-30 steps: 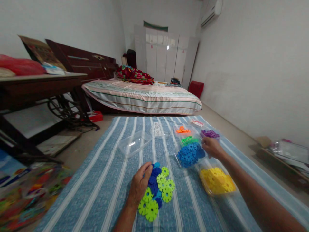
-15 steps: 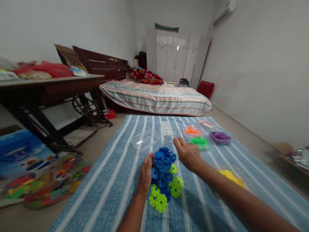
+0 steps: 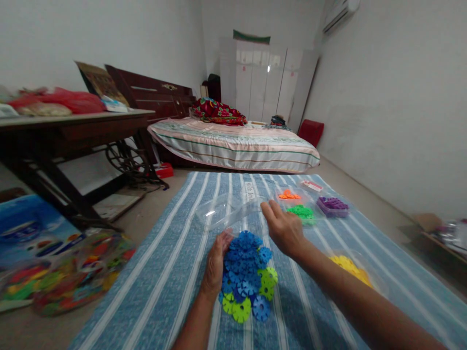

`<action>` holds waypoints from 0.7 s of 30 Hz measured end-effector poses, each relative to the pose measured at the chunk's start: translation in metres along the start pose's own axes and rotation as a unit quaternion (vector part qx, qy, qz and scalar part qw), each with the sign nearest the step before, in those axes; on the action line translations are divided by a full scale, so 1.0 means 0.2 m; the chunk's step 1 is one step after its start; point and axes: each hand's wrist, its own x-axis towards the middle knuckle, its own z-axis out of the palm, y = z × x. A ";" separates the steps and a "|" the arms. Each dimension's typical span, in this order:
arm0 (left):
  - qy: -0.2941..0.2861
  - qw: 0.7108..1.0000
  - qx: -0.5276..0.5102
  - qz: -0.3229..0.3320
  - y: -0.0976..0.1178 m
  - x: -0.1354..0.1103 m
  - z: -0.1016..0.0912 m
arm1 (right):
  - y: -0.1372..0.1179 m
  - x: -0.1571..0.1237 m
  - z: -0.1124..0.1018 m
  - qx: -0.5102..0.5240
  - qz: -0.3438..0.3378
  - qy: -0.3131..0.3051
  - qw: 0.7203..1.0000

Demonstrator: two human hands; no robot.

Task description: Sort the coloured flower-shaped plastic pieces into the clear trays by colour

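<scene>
A clear plastic box is tipped up between my hands, its outline faint. My right hand is closed around its right side. At the box's lower left edge, my left hand has its fingers bent against the plastic, beside the blue pieces. Below the box lies a heap of blue notched plastic discs on the striped cloth. Yellow-green discs show at the near and right sides of the heap, partly covered by the blue ones.
Beyond my right hand are boxes of green, orange and purple pieces. Yellow pieces sit in a clear box at right. Another clear container lies at left. A bed stands behind the cloth-covered surface.
Blue discs have dropped from the box and spread over the heap, covering more of the yellow-green ones. The box is tipped higher; my left hand has shifted slightly left.
</scene>
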 end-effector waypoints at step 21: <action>0.014 0.999 0.023 -0.033 0.02 0.03 -0.01 | 1.06 -0.37 0.29 0.288 0.362 -0.285 0.840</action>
